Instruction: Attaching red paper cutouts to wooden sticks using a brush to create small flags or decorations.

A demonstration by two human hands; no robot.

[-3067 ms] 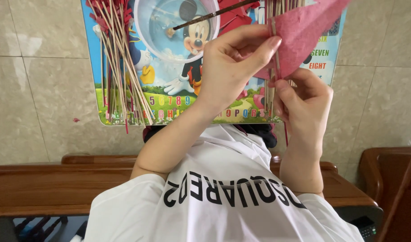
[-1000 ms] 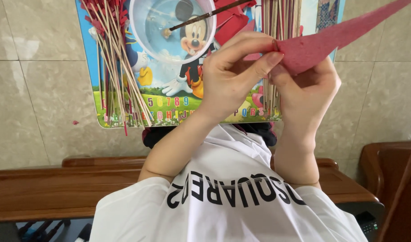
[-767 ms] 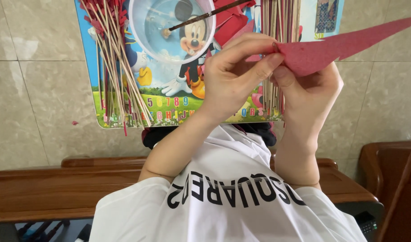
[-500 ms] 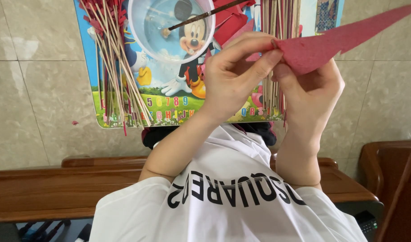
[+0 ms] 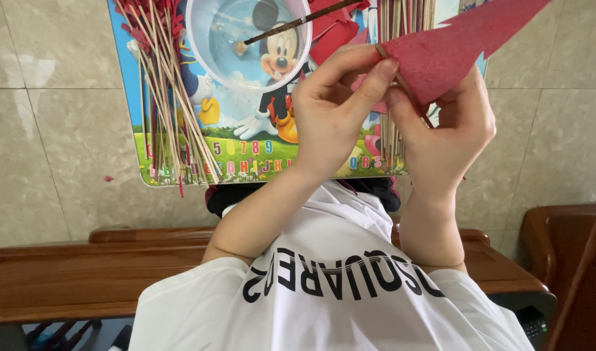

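Both hands, left hand (image 5: 337, 110) and right hand (image 5: 444, 127), pinch the red paper flag (image 5: 457, 45), which points far right.

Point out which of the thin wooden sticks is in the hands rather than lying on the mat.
The stick pinched against the red paper triangle by the left hand and right hand; the other sticks lie loose in bundles.
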